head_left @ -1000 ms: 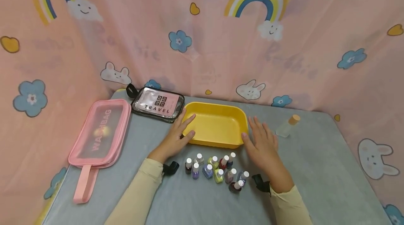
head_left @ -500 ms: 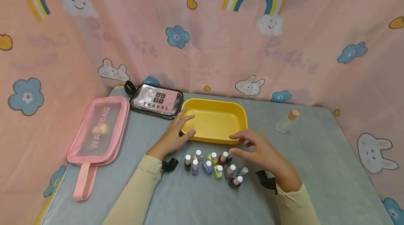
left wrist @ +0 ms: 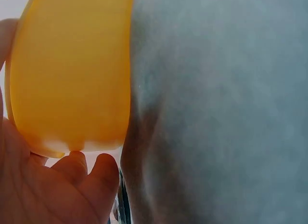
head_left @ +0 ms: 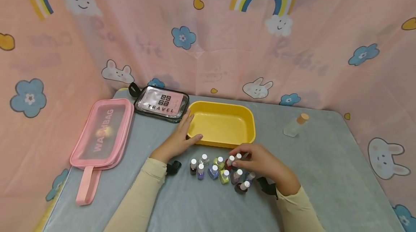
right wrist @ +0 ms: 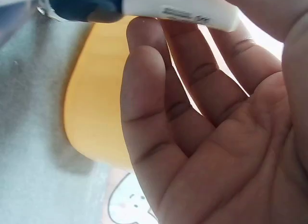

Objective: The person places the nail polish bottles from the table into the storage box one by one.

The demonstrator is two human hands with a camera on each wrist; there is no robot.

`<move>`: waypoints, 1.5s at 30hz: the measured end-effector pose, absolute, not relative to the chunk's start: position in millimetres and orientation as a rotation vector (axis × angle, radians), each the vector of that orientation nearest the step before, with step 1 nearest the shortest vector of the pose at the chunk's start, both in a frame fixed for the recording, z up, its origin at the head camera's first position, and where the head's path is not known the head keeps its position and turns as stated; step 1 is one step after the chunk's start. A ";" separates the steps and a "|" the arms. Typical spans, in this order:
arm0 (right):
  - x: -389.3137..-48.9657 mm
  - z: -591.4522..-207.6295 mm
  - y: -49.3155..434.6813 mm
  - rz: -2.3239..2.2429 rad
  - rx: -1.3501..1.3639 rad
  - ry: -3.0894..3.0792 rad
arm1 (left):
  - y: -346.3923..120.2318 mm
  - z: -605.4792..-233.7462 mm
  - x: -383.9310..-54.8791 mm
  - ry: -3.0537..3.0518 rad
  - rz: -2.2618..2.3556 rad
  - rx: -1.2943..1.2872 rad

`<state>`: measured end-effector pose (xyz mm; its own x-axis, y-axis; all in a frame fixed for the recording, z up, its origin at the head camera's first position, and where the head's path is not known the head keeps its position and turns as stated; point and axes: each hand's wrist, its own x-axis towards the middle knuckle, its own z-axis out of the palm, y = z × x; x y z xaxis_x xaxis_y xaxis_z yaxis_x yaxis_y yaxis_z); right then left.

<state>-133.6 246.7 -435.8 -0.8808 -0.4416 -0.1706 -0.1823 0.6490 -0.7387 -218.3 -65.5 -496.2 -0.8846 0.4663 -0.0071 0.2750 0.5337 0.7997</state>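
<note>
My right hand [head_left: 261, 160] pinches the white cap [right wrist: 180, 8] of a dark blue nail polish bottle [right wrist: 91, 7] between thumb and fingers. In the head view that hand hides most of the bottle. Close around it stand several more nail polish bottles: a red one [head_left: 228, 165], a yellow-green one [head_left: 224, 178], a mauve one [head_left: 235, 178] and a dark one [head_left: 240, 188]. At the left end of a yellow tray [head_left: 221, 142], my left hand [head_left: 175, 141] rests with fingers fairly straight, the thumb near the front rim.
A clear black-edged travel pouch [head_left: 162, 103] lies behind my left hand. Farther left is a pink wash bag [head_left: 104, 136] with a strap. To the right of the tray, a frosted bottle with a wooden-coloured cap [head_left: 303, 118] sits on the grey-blue cloth [head_left: 331, 174]. A pink curtain [head_left: 214, 62] hangs behind.
My right hand has left the tray's right end, moved left and toward me, and taken hold of the dark blue bottle's cap. The left hand stays at the tray.
</note>
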 end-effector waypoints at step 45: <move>-173.7 -447.0 261.0 -1.205 -0.071 2.837 | -65.1 -494.1 -218.7 2.487 1.346 0.594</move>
